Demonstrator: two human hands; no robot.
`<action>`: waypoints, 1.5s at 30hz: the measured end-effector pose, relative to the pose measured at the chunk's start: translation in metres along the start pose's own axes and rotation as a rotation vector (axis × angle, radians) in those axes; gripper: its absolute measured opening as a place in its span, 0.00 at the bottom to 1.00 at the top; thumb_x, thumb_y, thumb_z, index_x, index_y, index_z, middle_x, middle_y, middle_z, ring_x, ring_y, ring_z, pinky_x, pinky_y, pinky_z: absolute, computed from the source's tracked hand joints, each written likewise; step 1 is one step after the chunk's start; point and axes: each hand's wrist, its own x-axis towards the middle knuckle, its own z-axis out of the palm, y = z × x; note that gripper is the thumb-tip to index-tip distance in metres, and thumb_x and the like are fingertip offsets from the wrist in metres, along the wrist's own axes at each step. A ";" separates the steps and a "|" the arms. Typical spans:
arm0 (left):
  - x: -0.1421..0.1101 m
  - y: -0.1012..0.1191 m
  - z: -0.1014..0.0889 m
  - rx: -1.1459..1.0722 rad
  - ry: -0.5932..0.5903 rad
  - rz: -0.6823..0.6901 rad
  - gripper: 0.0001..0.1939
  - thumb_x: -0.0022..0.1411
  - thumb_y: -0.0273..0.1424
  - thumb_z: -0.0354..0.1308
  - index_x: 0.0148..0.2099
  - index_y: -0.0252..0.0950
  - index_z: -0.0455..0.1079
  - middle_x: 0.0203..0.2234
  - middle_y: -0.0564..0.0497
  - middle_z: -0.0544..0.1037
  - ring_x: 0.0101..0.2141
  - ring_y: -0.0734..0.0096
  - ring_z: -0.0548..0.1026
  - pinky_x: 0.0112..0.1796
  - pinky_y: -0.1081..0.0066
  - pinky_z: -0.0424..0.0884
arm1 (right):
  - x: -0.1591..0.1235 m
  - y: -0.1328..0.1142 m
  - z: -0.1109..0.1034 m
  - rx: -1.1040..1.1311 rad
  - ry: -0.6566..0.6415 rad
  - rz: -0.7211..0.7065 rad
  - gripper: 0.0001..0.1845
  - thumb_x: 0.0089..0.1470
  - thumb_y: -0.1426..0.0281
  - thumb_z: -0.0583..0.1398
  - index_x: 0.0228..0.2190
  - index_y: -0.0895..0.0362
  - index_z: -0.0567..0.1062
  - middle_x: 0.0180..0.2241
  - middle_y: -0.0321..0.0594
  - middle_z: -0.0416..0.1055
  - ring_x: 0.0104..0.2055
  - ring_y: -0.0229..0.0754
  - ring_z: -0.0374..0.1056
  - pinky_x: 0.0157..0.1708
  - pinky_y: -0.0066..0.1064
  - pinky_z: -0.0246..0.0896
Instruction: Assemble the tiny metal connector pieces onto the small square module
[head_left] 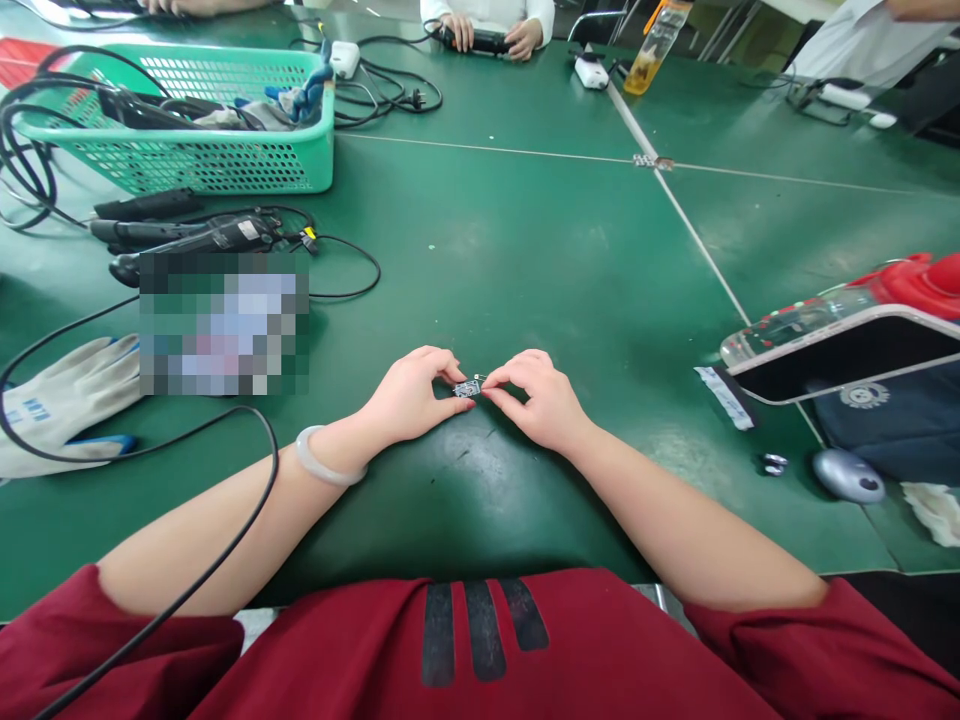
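Note:
A small dark circuit board [466, 388] with pale markings is held just above the green table [480, 270], in front of my chest. My left hand [416, 390] pinches its left end between thumb and fingers. At the opposite end, the thumb and index finger of my right hand [541, 397] close on something tiny at the board's edge, perhaps a pin or thin wire; its kind is too small to make out. The two hands nearly meet there, and both forearms rest low toward the table.
On the left stand a green basket [225, 165] with cables and gloves, black handheld tools [217, 238], a white work glove [67, 400] and a looping black cable [274, 450]. To the right lie a phone [855, 355], a red-capped bottle [810, 325] and a silvery oval object [847, 475]. Co-workers sit opposite.

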 end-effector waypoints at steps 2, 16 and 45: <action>0.000 0.000 0.000 -0.032 0.008 -0.006 0.13 0.48 0.37 0.67 0.32 0.37 0.68 0.35 0.49 0.77 0.39 0.63 0.75 0.42 0.62 0.72 | 0.000 -0.002 0.002 0.035 0.050 -0.003 0.05 0.58 0.71 0.58 0.33 0.53 0.75 0.32 0.35 0.77 0.34 0.39 0.69 0.45 0.37 0.59; 0.000 0.002 -0.003 -0.321 -0.007 -0.051 0.20 0.43 0.41 0.70 0.32 0.35 0.67 0.37 0.46 0.77 0.38 0.64 0.77 0.44 0.61 0.73 | 0.000 -0.004 0.007 0.078 0.131 -0.087 0.06 0.57 0.68 0.60 0.31 0.51 0.78 0.33 0.36 0.74 0.37 0.39 0.68 0.45 0.37 0.60; 0.002 -0.001 0.000 -0.168 -0.025 -0.144 0.18 0.45 0.42 0.68 0.32 0.37 0.68 0.38 0.49 0.78 0.37 0.64 0.77 0.44 0.59 0.72 | 0.005 0.012 0.009 -0.150 -0.134 0.257 0.08 0.55 0.68 0.61 0.25 0.55 0.75 0.27 0.36 0.72 0.35 0.41 0.62 0.42 0.39 0.49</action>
